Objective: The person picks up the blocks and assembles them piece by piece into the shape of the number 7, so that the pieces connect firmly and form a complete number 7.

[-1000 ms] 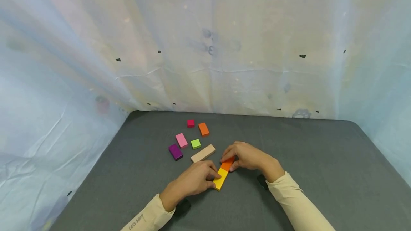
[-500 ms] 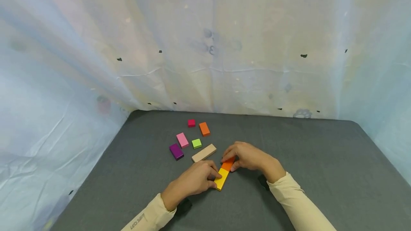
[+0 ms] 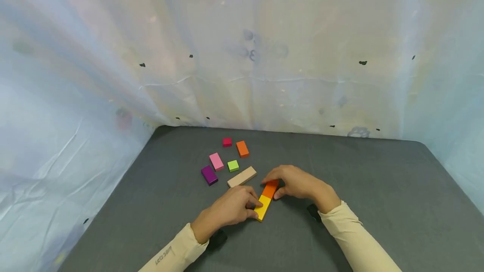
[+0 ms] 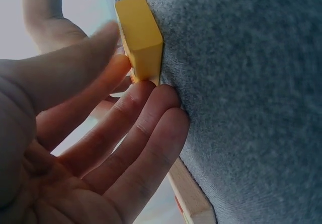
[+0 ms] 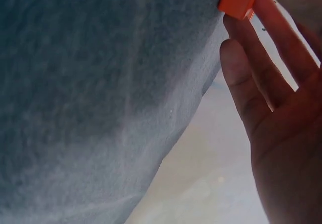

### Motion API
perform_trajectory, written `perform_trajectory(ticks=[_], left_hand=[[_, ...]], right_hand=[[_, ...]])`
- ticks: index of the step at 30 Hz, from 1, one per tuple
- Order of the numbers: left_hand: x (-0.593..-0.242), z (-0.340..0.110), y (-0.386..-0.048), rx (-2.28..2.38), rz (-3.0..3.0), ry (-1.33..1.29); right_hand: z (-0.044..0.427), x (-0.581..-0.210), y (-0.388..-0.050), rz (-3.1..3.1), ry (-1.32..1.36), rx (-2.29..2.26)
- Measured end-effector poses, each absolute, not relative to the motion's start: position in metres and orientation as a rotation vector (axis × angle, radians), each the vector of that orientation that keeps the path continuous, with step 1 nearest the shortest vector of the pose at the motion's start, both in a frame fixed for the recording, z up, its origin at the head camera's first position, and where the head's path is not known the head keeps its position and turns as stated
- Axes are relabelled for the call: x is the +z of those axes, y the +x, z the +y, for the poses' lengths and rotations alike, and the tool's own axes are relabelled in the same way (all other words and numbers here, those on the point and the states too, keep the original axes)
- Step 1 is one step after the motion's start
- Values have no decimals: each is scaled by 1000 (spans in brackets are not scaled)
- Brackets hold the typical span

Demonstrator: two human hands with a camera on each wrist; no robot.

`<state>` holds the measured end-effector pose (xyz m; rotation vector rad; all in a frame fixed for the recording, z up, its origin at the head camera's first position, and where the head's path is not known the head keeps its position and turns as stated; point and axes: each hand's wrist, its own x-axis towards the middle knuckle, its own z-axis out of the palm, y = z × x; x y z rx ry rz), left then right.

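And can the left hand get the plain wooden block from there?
Probably yes. The plain wooden block lies just past the left hand's knuckles, with nothing on top of it. But that hand is holding the yellow block, so it would likely have to let go first.

L hand [image 3: 231, 208]: pinch, back up | R hand [image 3: 297, 182]: ditto | arms [image 3: 174, 247] angled inwd

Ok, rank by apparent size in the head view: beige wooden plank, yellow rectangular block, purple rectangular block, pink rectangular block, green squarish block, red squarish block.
Beige plank
Purple block and pink block: too alike to rank; purple sits nearer
Green block
Red block
Unranked: yellow block, partly covered by the left hand
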<state>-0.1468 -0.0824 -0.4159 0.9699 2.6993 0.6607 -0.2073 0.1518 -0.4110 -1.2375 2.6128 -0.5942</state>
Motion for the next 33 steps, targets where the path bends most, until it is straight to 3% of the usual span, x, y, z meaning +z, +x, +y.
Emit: perform_trajectory(ticks=[33], left_hand=[[-419,-81,-148,741,2730,935]], right_hand=[[153,-413,-211,2618,-1282,-647]])
